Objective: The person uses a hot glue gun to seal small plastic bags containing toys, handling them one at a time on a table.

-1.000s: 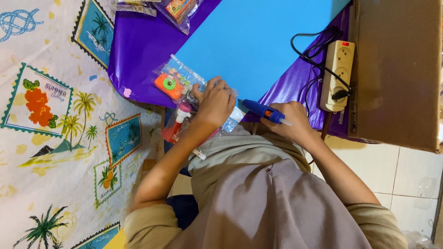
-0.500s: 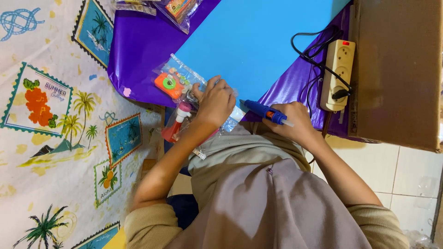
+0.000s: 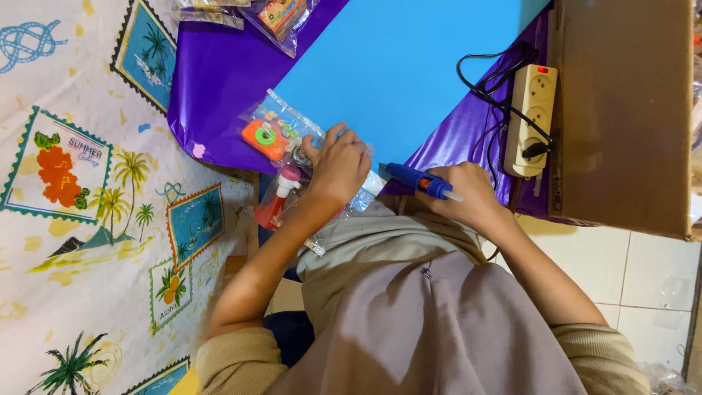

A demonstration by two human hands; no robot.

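The right hand (image 3: 468,196) is closed around a blue glue gun (image 3: 418,180), its nozzle pointing left toward the left hand (image 3: 338,167). The left hand presses, fingers curled, on a clear plastic bag of small toys (image 3: 281,135), which lies at the near edge of a blue sheet (image 3: 409,66). Just beside the left wrist sits a red and pink bottle (image 3: 276,201). Purple paper (image 3: 219,80) lies beneath the sheet. To the right, a cream power strip (image 3: 532,117) rests beside a cardboard box (image 3: 621,110). A tropical-print cloth (image 3: 80,219) covers the left.
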